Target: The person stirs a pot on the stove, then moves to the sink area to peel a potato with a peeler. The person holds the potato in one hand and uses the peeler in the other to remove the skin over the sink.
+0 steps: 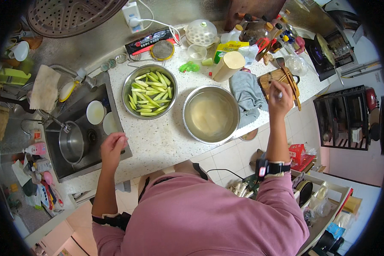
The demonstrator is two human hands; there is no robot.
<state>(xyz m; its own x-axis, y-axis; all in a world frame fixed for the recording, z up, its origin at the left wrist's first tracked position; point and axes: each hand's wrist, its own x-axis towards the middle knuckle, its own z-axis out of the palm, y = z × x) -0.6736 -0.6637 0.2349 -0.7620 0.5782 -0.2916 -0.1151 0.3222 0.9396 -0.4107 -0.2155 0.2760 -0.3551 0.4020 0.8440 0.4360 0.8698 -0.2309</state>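
Observation:
My right hand [281,99] is raised beside the wooden cutting board [266,81], its fingers closed. A small pale tip shows in its grip; what it belongs to I cannot make out. Over the sink's right edge, my left hand [113,145] has its fingers curled together, and nothing shows in them. Between my hands on the speckled counter stands a metal basin [235,113] of cloudy water. Left of it is a steel bowl [126,96] filled with cut green vegetable sticks [151,94]. A grey cloth [247,96] lies between the basin and the board.
The sink [57,164] at left holds a metal pot [71,145] and white bowls [96,112]. Behind the basin stand a cream jug [228,67] and several bottles [266,32]. Wooden utensils [293,87] lie on the board. A drawer [328,209] stands open at lower right.

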